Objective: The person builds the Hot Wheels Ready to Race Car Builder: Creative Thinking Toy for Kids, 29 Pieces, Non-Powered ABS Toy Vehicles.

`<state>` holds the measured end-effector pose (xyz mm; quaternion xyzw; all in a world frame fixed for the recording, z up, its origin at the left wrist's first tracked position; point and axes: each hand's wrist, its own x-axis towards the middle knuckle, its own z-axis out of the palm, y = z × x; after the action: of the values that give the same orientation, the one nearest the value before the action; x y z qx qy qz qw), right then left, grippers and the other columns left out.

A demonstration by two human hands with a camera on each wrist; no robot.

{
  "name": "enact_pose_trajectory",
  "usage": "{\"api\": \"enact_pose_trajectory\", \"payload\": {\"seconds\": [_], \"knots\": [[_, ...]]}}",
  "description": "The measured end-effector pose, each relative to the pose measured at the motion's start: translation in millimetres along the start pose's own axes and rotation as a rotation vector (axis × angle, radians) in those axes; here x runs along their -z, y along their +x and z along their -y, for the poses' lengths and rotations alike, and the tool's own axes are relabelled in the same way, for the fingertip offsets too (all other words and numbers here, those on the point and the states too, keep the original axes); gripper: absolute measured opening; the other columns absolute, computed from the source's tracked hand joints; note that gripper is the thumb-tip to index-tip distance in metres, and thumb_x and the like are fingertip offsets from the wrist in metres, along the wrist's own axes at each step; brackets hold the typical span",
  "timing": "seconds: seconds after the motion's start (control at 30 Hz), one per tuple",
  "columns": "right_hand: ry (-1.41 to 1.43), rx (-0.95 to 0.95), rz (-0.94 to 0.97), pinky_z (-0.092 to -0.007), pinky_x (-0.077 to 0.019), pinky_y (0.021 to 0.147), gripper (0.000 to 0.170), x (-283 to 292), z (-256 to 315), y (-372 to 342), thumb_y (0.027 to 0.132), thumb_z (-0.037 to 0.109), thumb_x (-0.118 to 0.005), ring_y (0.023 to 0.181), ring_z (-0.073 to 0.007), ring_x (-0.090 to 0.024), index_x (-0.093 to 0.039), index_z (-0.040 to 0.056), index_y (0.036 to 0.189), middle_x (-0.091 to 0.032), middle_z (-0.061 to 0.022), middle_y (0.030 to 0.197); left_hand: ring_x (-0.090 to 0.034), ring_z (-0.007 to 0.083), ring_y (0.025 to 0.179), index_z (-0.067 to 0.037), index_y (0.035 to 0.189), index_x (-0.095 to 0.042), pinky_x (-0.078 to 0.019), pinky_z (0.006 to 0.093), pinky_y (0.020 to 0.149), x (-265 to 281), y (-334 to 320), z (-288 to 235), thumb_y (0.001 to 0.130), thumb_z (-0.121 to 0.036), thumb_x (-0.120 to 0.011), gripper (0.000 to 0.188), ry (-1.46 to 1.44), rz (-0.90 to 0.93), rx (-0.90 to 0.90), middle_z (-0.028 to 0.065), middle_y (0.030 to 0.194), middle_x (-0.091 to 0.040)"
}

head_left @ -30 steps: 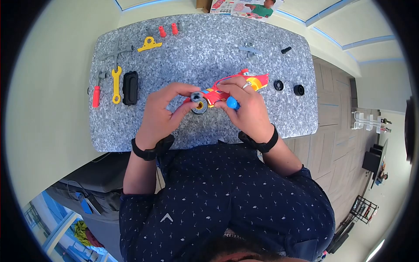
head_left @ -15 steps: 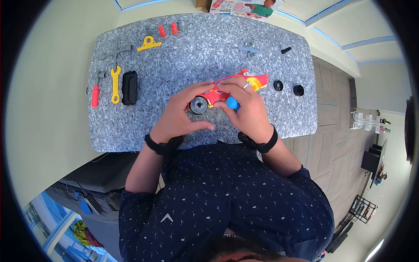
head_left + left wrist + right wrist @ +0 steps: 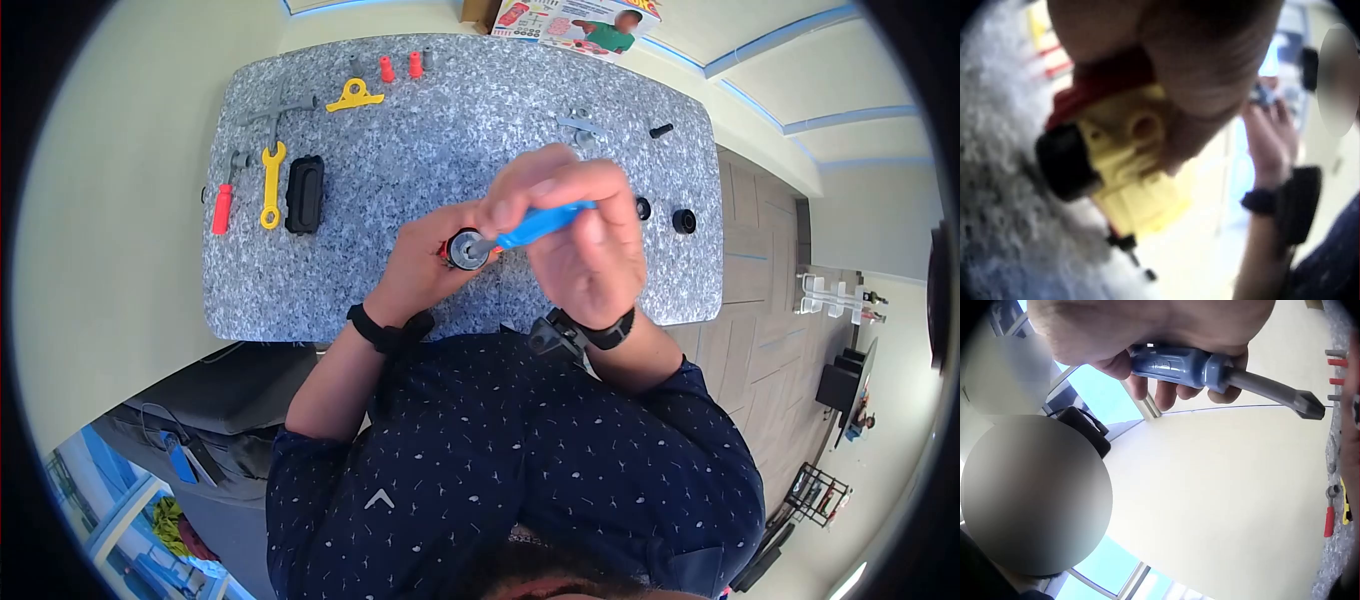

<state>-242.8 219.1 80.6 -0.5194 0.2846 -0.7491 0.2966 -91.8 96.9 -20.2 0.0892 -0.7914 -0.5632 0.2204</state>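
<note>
My left hand (image 3: 425, 262) grips a red and yellow toy car (image 3: 1129, 156), its fingers mostly covering it in the head view. A wheel with a grey hub (image 3: 463, 250) faces up beside those fingers. In the left wrist view, the car's yellow underside and a black tyre (image 3: 1066, 164) show, blurred. My right hand (image 3: 590, 245) holds a toy screwdriver (image 3: 1175, 369) by its blue handle, raised above the table. The grey shaft slants toward the wheel, and its tip overlaps the hub in the head view.
On the speckled table (image 3: 400, 150), a yellow wrench (image 3: 271, 185), a black tray-like part (image 3: 305, 195) and a red-handled tool (image 3: 222, 209) lie at left. Red pegs (image 3: 416, 65) stand at the back. Black tyres (image 3: 684, 221) and a black bolt (image 3: 661, 131) are at right.
The left fingers have left the small grey piece at the wheel and now grip the car, which has turned wheel upward. The right hand has come off the car, bringing the screwdriver over the wheel.
</note>
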Motion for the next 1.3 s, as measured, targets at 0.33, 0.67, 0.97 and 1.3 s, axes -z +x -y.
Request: {"api": "enact_pose_trajectory", "payload": {"seconds": [0.33,0.67,0.97,1.3], "knots": [[-0.549,-0.020,0.267,-0.0525,-0.0566,0.109,0.032,-5,13,2,0.113,0.012,-0.056,0.125,-0.0404,-0.072,-0.074,-0.0012,0.136,-0.073,-0.0241,0.136,-0.081,0.0253,0.115,-0.010,0.138,-0.076,-0.0622,0.0373,0.097,-8,6,28,0.094,-0.019,-0.094,0.048,0.028,-0.036,-0.144,0.0106,0.129,-0.083],[-0.843,0.106,0.186,-0.0412,-0.0621,0.095,0.042,-7,32,7,0.098,0.024,-0.088,0.117,-0.0332,-0.080,-0.083,-0.0015,0.131,-0.077,-0.0257,0.140,-0.079,0.0251,0.122,-0.011,0.145,-0.075,-0.0613,0.0378,0.103,1,2,-1,0.093,-0.015,-0.092,0.055,-0.098,0.015,-0.027,0.0100,0.136,-0.082],[-1.002,0.028,0.323,-0.0399,-0.0565,0.095,0.033,-8,45,9,0.104,0.007,-0.074,0.115,-0.0306,-0.076,-0.082,0.0007,0.136,-0.074,-0.0252,0.150,-0.079,0.0236,0.124,-0.010,0.146,-0.075,-0.0610,0.0382,0.106,0,1,3,0.092,-0.014,-0.092,0.057,-0.124,0.031,-0.006,0.0099,0.136,-0.082],[-0.816,-0.012,0.277,-0.0441,-0.0584,0.096,0.033,-15,17,-16,0.097,-0.008,-0.062,0.107,-0.0313,-0.076,-0.080,-0.0019,0.124,-0.080,-0.0181,0.125,-0.075,0.0273,0.136,-0.006,0.149,-0.073,-0.0588,0.0413,0.113,-3,1,8,0.090,-0.014,-0.091,0.062,-0.305,-0.009,-0.025,0.0145,0.147,-0.077]]}}
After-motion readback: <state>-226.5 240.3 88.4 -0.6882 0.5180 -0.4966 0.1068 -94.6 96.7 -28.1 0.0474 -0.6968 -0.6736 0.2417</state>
